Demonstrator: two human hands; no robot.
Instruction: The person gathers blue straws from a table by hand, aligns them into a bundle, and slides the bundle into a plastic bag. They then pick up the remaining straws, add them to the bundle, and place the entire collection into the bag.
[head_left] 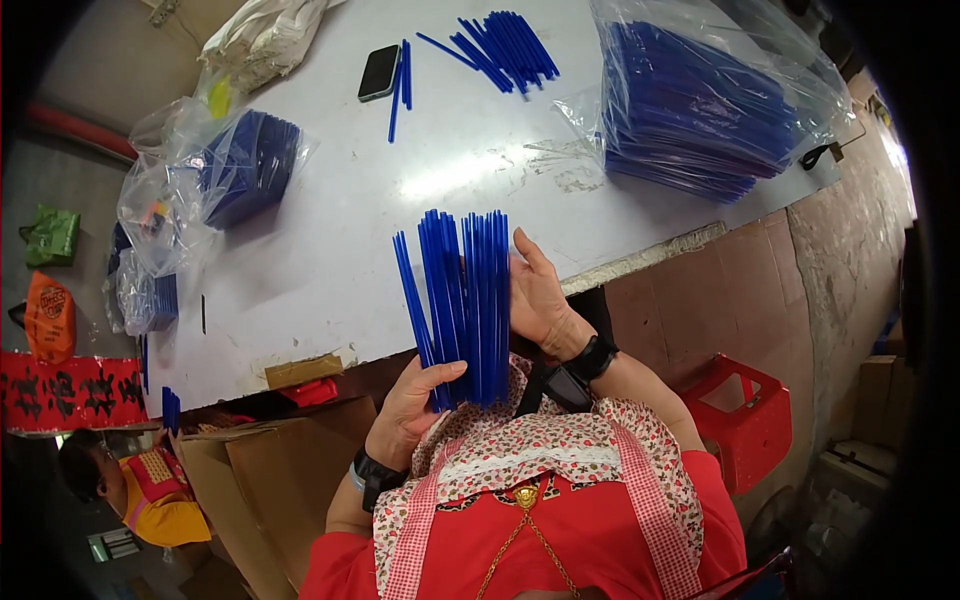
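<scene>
Head view: I have a bundle of blue sticks (487,310) between my two hands, its upper ends showing against the white tabletop (330,240), its lower ends on my side of the near edge, close to my apron (560,450). My left hand (405,405) grasps the lower left of the bundle, thumb laid across the front. My right hand (540,300) is against its right side, thumb raised apart from the sticks — the fingers go behind, so I cannot tell how firmly they close.

For moving, a broad stretch of white surface runs from the bundle toward the far edge, where a phone (379,73) lies with a few slim sticks (406,75) just beside it and a loose pile (515,50) to the right. A large plastic bag of blue sticks (700,110) fills the right end; a smaller clear bag (255,165) stands near the left edge. Brown tape (303,371) sits on the near edge, left of my hands. Past that edge, a cardboard box (280,470) bounds my left — a red stool (745,420) my right.
</scene>
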